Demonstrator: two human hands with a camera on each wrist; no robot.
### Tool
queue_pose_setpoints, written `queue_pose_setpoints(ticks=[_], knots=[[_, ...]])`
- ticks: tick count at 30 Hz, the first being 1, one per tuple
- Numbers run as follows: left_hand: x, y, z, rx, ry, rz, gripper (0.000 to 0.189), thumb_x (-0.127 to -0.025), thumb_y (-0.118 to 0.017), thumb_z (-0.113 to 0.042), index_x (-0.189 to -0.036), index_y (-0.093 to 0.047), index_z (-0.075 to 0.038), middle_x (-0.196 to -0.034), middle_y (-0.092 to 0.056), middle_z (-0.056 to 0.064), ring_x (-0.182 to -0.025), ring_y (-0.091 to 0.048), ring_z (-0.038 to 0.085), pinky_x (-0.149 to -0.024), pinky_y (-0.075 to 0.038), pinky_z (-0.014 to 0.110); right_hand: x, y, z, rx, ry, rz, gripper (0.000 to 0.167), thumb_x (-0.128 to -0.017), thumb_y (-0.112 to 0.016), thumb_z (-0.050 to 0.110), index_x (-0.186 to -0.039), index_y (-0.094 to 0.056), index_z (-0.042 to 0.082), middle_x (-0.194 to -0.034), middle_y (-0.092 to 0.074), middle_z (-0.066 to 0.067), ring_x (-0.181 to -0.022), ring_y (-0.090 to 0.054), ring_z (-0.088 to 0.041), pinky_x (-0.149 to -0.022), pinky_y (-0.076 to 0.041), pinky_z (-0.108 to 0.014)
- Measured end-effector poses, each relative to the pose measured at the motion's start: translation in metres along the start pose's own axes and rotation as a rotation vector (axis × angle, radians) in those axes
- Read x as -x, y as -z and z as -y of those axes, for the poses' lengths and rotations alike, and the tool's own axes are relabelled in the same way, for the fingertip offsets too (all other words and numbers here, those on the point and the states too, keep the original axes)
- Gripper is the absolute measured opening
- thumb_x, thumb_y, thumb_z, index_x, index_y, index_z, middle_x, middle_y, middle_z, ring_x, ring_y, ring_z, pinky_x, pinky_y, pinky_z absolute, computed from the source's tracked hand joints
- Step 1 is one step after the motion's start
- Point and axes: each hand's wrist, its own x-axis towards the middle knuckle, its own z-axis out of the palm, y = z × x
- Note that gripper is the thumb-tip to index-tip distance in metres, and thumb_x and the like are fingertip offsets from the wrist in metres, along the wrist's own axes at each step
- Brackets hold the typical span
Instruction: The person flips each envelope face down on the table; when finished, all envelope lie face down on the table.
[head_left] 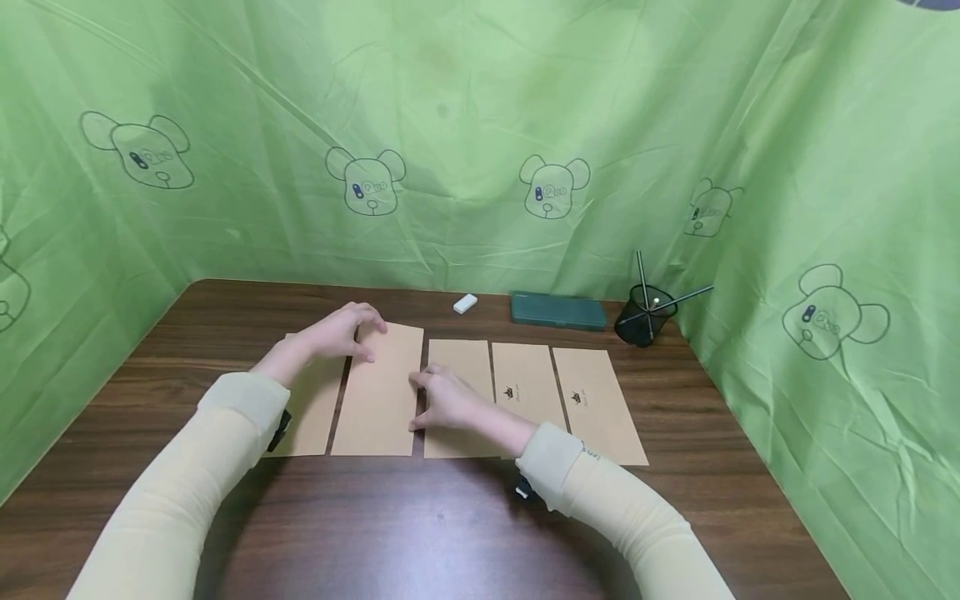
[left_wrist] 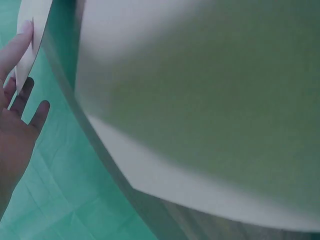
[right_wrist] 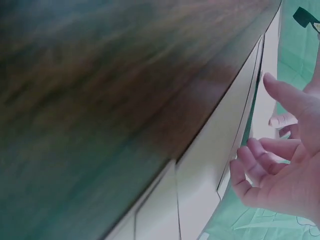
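Observation:
A row of several tan paper cards or envelopes lies across the brown table. The second from the left, a tan card (head_left: 381, 392), sits slightly higher in the row than its neighbours. My left hand (head_left: 333, 333) is over its upper left edge, thumb and fingers spread apart; in the left wrist view a fingertip (left_wrist: 25, 32) touches the paper. At the right edge of this card is my right hand (head_left: 450, 400), fingertips at the border, fingers loosely bent and apart from the thumb in the right wrist view. My left forearm partly hides the leftmost card (head_left: 307, 408).
To the right lie a third card (head_left: 459, 358) and two with a small crown print, one a crown card (head_left: 600, 408). Behind them are a white eraser (head_left: 465, 303), a dark green case (head_left: 558, 311) and a black mesh pen holder (head_left: 636, 327). Green curtain (head_left: 450, 100) encloses the table.

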Motion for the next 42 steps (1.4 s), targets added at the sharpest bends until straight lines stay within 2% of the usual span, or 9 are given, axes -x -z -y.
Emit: queue_pose_setpoints(ticks=[3,7,10,13,19,26,33,37,42], knots=[[0.000,-0.007,0.002,-0.013,0.023,0.027,0.051,-0.067,-0.084,-0.018,-0.112,-0.062,-0.006,-0.119,-0.057,0.012,-0.115,-0.045,0.033,-0.099,-0.034,0.050,0.001,0.001,-0.001,0.020,-0.007,0.037,0.081,-0.065,-0.082,0.049,-0.132,-0.055,0.014,-0.129,-0.052,-0.006,-0.114,-0.048,-0.024,-0.094,-0.045,-0.037],[0.001,-0.014,0.004,-0.048,0.079,0.051,0.056,-0.068,-0.084,-0.024,-0.117,-0.060,-0.009,-0.124,-0.055,0.010,-0.120,-0.042,0.033,-0.099,-0.033,0.057,0.002,0.002,-0.002,0.045,0.026,0.113,0.080,-0.069,-0.077,0.054,-0.135,-0.052,0.018,-0.145,-0.042,-0.006,-0.133,-0.036,-0.029,-0.107,-0.032,-0.048],[0.002,-0.017,0.005,-0.071,0.108,0.063,0.058,-0.069,-0.084,-0.027,-0.119,-0.060,-0.010,-0.126,-0.054,0.010,-0.121,-0.041,0.034,-0.097,-0.033,0.060,0.002,0.002,-0.004,0.035,0.038,0.152,0.080,-0.071,-0.076,0.054,-0.137,-0.049,0.018,-0.148,-0.038,-0.008,-0.139,-0.028,-0.033,-0.112,-0.023,-0.053],[0.004,-0.017,0.005,-0.080,0.113,0.066,0.058,-0.070,-0.083,-0.028,-0.120,-0.060,-0.008,-0.126,-0.055,0.013,-0.121,-0.040,0.037,-0.097,-0.032,0.062,0.001,0.003,-0.005,0.028,0.039,0.168,0.081,-0.070,-0.076,0.054,-0.137,-0.048,0.018,-0.149,-0.037,-0.008,-0.140,-0.025,-0.036,-0.111,-0.020,-0.059],[0.008,-0.017,0.006,-0.063,0.126,0.082,0.058,-0.073,-0.081,-0.029,-0.121,-0.059,-0.007,-0.127,-0.055,0.015,-0.121,-0.040,0.038,-0.096,-0.031,0.065,-0.002,0.003,-0.007,0.028,0.077,0.173,0.081,-0.070,-0.077,0.053,-0.136,-0.049,0.016,-0.147,-0.038,-0.011,-0.139,-0.026,-0.038,-0.113,-0.020,-0.054],[0.007,-0.016,0.004,-0.087,0.128,0.084,0.056,-0.072,-0.081,-0.032,-0.120,-0.060,-0.010,-0.127,-0.055,0.013,-0.121,-0.040,0.037,-0.095,-0.032,0.063,-0.003,0.006,-0.010,0.007,0.127,0.169,0.078,-0.071,-0.078,0.050,-0.135,-0.050,0.014,-0.144,-0.041,-0.013,-0.138,-0.029,-0.036,-0.114,-0.020,-0.047],[0.002,-0.010,-0.008,-0.086,0.137,0.057,0.068,-0.071,-0.082,-0.033,-0.128,-0.054,-0.008,-0.134,-0.050,0.015,-0.127,-0.035,0.037,-0.100,-0.027,0.064,0.003,0.020,-0.014,-0.082,0.125,0.146,0.083,-0.071,-0.080,0.044,-0.138,-0.045,0.010,-0.148,-0.036,-0.015,-0.139,-0.028,-0.030,-0.114,-0.023,-0.041],[-0.001,-0.007,-0.018,-0.064,0.141,0.048,0.066,-0.075,-0.079,-0.030,-0.131,-0.052,-0.008,-0.137,-0.046,0.016,-0.129,-0.032,0.038,-0.100,-0.024,0.065,0.009,0.028,-0.018,-0.092,0.135,0.132,0.083,-0.071,-0.080,0.042,-0.140,-0.043,0.013,-0.149,-0.035,-0.014,-0.139,-0.029,-0.028,-0.113,-0.027,-0.041],[-0.005,-0.006,-0.034,-0.023,0.112,0.020,0.063,-0.076,-0.079,-0.028,-0.129,-0.053,-0.008,-0.137,-0.048,0.015,-0.130,-0.033,0.037,-0.101,-0.024,0.064,0.020,0.036,-0.029,-0.111,0.161,0.090,0.081,-0.072,-0.080,0.039,-0.140,-0.044,0.013,-0.148,-0.036,-0.014,-0.138,-0.031,-0.028,-0.111,-0.029,-0.043]])
